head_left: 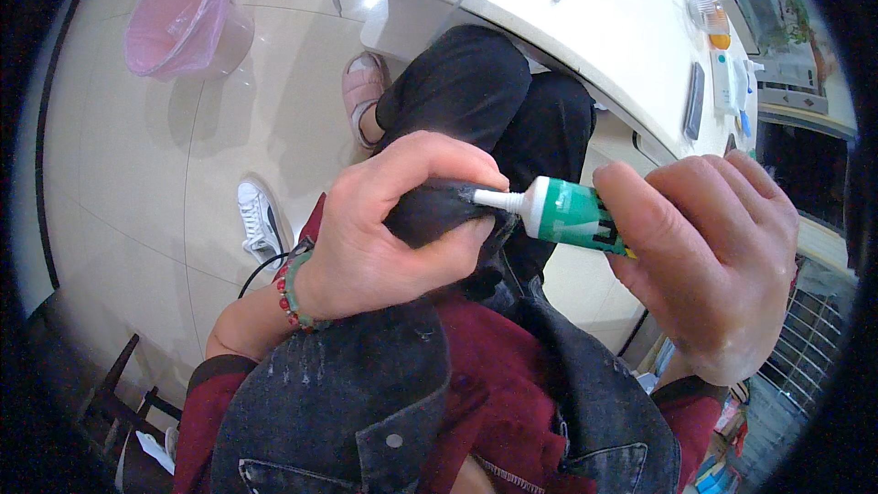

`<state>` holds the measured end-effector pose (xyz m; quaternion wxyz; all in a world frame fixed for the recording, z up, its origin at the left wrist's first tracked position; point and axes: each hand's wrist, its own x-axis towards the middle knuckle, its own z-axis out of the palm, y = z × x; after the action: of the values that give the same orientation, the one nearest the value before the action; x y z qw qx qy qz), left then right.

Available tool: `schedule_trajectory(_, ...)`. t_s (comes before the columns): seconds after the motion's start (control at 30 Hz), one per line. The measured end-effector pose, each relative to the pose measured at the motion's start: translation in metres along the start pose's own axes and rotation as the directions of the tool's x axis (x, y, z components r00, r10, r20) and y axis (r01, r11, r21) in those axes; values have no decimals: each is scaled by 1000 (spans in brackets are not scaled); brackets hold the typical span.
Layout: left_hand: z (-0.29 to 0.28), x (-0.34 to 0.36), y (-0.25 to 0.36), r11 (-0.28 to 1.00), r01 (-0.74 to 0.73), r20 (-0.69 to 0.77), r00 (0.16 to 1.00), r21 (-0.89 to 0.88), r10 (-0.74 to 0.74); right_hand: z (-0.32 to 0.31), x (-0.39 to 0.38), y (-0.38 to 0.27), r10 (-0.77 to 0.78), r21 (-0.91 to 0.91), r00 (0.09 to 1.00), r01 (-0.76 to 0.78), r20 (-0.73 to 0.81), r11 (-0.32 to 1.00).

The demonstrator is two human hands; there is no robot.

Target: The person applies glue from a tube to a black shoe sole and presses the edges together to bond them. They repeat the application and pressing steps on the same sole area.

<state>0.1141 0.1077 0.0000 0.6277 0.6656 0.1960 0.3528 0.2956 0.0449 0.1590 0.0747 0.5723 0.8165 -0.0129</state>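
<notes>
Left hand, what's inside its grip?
The left hand holds a dark piece; the white nozzle of the green tube is at its edge. The hand covers the rest, so its full shape can't be seen.

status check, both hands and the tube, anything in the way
Left hand gripping dark piece. Right hand gripping green-and-white tube. White nozzle at the piece's edge, exact contact unclear. No obstruction seen there.

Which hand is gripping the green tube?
The right hand, clasping the tube at the end away from its nozzle; the left hand, with the beaded bracelet, holds a dark piece instead.
</notes>
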Motion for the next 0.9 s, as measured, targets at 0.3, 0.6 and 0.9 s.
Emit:
schedule_trajectory(0.3,3,0,2,999,29,-5,1000,-17,-29,9,-13,6,25,50,999,-23,-37,998)
schedule_trajectory(0.6,2,1,0,1000,19,-1,1000,1,-19,16,-13,5,27,88,999,-24,-32,996)
schedule_trajectory(0.9,3,1,-2,1000,30,-17,999,6,-30,22,-13,9,56,129,997,-48,-60,990)
